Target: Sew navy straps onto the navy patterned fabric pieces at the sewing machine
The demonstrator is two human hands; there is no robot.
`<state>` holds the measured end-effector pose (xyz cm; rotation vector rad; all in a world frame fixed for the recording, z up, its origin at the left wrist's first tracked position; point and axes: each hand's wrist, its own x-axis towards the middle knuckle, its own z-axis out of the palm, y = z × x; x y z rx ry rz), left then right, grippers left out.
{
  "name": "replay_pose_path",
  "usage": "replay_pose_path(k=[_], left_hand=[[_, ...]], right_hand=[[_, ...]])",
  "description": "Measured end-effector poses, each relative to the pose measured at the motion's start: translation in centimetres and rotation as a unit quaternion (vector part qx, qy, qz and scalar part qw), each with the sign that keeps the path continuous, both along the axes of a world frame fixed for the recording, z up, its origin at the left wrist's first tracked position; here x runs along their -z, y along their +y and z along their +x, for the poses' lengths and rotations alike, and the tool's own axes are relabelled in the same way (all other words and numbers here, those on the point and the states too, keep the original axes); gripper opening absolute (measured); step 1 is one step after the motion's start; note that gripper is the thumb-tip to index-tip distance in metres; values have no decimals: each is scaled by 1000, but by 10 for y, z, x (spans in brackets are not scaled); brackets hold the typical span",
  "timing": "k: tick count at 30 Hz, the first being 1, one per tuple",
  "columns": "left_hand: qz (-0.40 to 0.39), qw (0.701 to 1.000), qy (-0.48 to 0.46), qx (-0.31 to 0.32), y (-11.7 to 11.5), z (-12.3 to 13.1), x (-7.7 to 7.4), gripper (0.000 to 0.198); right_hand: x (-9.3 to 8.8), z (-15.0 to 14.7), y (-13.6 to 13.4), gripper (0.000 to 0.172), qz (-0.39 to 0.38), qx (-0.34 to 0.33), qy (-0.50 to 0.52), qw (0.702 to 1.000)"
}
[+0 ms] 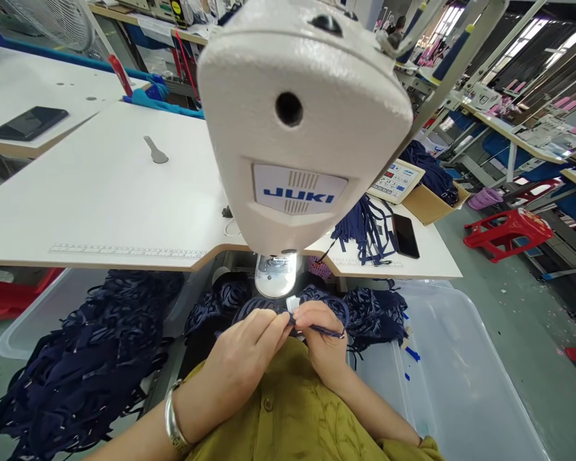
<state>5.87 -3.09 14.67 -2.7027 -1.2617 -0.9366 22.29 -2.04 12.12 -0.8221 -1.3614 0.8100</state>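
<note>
Left hand (pixel 249 349) and right hand (pixel 323 340) angle inward before the sewing machine (pixel 307 134), both pinching a navy strap (pixel 327 331)

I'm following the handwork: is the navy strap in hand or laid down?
In hand: the navy strap is pinched by fingers of the left hand and right hand, near a white tag.

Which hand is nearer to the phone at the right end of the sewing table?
Right. In the picture, the right hand is below and left of the phone; the left hand is beside the right one, farther left. Neither touches the phone.
</note>
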Motion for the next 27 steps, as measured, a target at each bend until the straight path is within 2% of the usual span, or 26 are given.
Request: replay_pose_path(k=[6,10,12,15,19,21,24,27], left_hand=[[-44,999,-26,-6,2,3,-4,16],[-181,981,-72,5,8,2,-17,12],[-225,972,-69,5,14,-1,-27,14],[-163,985,-27,-37,28,-5,-36,18],[38,993,39,-103,44,-11,-29,25],[92,992,43,-70,46,-15,-20,30],[109,993,38,10,41,-19,-8,36],[99,994,33,6,34,-21,2,37]], right_hand=[[1,2,-1,20,31,-10,-38,999],[-10,3,3,16,-10,-17,-84,996],[-19,3,10,13,-47,-23,-125,991],[-31,0,28,9,-88,-25,-173,981],[-34,-9,48,10,-81,-13,-188,979],[-30,-13,53,12,-105,-3,-176,979],[-26,-16,57,17,-163,-1,-141,977],[-24,-15,63,21,-200,-48,-90,974]])
